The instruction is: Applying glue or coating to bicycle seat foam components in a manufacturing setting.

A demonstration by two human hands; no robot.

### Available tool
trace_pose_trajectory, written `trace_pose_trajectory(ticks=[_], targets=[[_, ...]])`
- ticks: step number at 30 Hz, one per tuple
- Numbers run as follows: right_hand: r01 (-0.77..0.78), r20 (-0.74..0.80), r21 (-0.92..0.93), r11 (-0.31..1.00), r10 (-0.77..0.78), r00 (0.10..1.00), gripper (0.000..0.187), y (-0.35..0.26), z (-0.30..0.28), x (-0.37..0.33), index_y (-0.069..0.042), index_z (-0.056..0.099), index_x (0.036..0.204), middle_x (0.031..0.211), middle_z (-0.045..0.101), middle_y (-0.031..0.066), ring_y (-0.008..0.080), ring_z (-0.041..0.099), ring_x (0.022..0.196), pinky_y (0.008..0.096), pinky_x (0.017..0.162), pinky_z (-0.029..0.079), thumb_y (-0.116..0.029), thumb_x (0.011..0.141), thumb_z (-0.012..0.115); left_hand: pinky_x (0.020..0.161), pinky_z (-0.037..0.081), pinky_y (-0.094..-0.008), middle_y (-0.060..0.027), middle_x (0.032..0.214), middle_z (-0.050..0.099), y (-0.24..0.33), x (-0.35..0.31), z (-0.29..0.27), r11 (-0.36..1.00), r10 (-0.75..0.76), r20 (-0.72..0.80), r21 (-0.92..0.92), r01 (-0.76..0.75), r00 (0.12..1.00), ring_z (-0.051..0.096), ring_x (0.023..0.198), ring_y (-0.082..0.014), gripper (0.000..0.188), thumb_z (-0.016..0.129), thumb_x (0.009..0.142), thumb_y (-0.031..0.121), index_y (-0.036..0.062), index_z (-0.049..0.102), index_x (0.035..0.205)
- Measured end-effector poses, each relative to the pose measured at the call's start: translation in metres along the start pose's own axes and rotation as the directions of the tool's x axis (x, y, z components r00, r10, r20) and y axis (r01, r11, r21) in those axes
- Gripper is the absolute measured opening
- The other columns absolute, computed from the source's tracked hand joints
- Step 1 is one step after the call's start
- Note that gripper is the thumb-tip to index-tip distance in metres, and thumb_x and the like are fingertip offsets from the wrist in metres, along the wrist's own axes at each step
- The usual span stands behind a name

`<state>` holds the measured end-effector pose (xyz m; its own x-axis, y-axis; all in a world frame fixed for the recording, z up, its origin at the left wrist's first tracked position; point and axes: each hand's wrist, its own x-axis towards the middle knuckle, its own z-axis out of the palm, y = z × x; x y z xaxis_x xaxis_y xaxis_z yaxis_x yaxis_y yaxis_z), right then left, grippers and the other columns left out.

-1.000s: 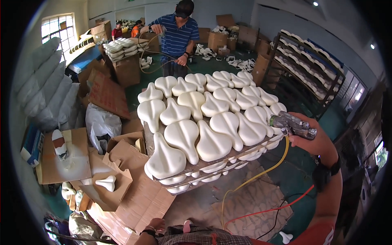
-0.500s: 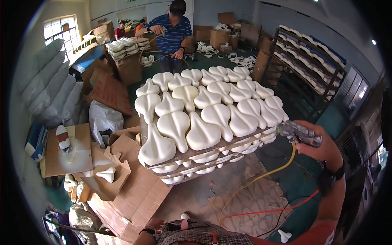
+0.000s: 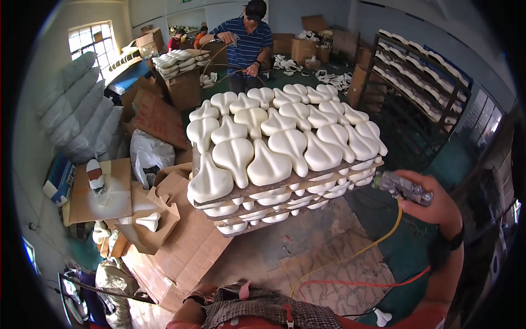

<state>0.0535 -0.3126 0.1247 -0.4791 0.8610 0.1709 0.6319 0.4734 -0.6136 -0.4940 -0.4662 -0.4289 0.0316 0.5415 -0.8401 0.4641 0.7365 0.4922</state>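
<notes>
My right hand (image 3: 438, 204) is wrapped around a grimy metal spray gun (image 3: 404, 187), whose nozzle points left. The gun is just off the near right corner of a stack of boards. A yellow hose (image 3: 378, 240) hangs from its underside and curves down to the floor. Rows of cream-white bicycle saddle pads (image 3: 270, 164) cover the top board, and more show between the boards (image 3: 246, 193) below. Low by my waist, next to the checked apron (image 3: 263, 310), is my left hand (image 3: 205, 290), its fingers too hidden to read.
Across the stack, a person in a striped shirt (image 3: 249, 46) holds another spray gun. Cardboard boxes (image 3: 172, 257) lie at left, one bearing a white pad (image 3: 149, 221). A loaded rack (image 3: 416, 82) stands at right. A red hose (image 3: 361, 283) crosses the floor.
My right hand, still gripping the spray gun, has moved slightly down and away from the stack's near right corner. The whole view has shifted a little.
</notes>
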Motion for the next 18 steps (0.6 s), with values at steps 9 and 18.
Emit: trace_pose_trajectory(ticks=[9,18], targets=[[-0.052,-0.094,0.236,0.970,0.076,0.993,0.052,0.001,0.013,-0.007,0.002,0.048,0.125,0.090,0.059,0.0008,0.0048,0.050,0.077,0.0206,0.068,0.042,-0.006,0.076,0.063,0.056,0.052,-0.0340,-0.0066,0.085,0.064,0.011,-0.008,-0.005,0.999,0.032,-0.069,-0.014,-0.033,0.997,0.062,0.069,-0.0203,0.031,0.060,0.083,0.032,0.0051,0.064,0.099],[-0.087,-0.063,0.179,0.980,0.099,0.993,0.053,-0.018,0.026,0.005,0.001,0.050,0.124,0.090,0.061,0.0021,0.0056,0.052,0.077,0.0208,0.071,0.043,-0.008,0.074,0.063,0.059,0.053,-0.0368,-0.0061,0.082,0.063,-0.050,-0.017,-0.021,0.983,0.096,-0.071,0.162,-0.083,0.993,0.063,0.074,-0.0224,0.028,0.059,0.083,0.028,0.0062,0.063,0.100]])
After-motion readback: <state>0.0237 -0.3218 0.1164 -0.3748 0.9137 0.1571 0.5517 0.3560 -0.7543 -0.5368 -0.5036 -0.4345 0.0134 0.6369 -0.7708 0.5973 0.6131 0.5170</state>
